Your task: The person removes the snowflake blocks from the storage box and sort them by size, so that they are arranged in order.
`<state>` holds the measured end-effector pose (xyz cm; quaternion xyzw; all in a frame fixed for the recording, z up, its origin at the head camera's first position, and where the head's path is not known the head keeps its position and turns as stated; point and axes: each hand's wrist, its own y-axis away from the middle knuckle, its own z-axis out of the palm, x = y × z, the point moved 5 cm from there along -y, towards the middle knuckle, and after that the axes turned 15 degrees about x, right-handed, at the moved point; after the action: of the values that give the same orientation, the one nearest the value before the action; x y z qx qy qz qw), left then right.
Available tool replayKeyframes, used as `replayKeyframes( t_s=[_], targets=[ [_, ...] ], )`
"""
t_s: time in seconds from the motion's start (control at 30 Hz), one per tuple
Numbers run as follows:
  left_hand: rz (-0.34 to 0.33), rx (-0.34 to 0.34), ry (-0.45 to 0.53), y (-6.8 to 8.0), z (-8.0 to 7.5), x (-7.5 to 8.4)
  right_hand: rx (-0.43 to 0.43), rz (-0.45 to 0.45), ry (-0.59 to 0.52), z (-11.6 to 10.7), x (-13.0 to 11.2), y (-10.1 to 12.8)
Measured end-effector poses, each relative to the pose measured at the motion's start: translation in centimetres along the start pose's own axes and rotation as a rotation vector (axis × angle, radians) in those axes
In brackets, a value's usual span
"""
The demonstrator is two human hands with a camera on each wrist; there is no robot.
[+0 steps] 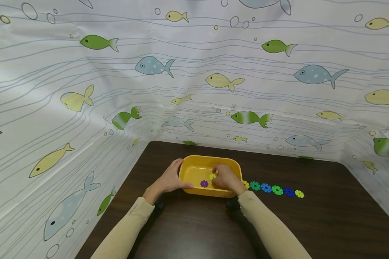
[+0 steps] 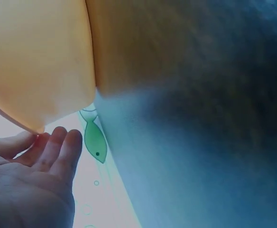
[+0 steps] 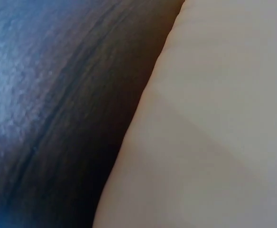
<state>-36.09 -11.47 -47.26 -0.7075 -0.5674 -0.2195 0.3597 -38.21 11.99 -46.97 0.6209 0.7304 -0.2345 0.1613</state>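
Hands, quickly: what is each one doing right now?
Left hand: grips the yellow tub's left edge.
Right hand: inside the tub, pinching a yellow flower disc.

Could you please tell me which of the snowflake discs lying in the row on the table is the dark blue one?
The dark blue disc is second from the row's right end, between a green disc and the yellow end disc.

A dark brown wooden bench (image 1: 327,216) stood enclosed on three sides by a white curtain printed with green, blue and yellow fish (image 1: 246,82), evenly lit.
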Motion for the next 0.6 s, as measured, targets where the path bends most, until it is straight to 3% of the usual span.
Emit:
replayKeyframes(
  t_s=[0.6],
  targets=[
    [-0.015,0.016,-0.029,0.16,0.08,-0.03,0.009,-0.066,-0.030,-0.12,0.19,-0.01]
  ],
)
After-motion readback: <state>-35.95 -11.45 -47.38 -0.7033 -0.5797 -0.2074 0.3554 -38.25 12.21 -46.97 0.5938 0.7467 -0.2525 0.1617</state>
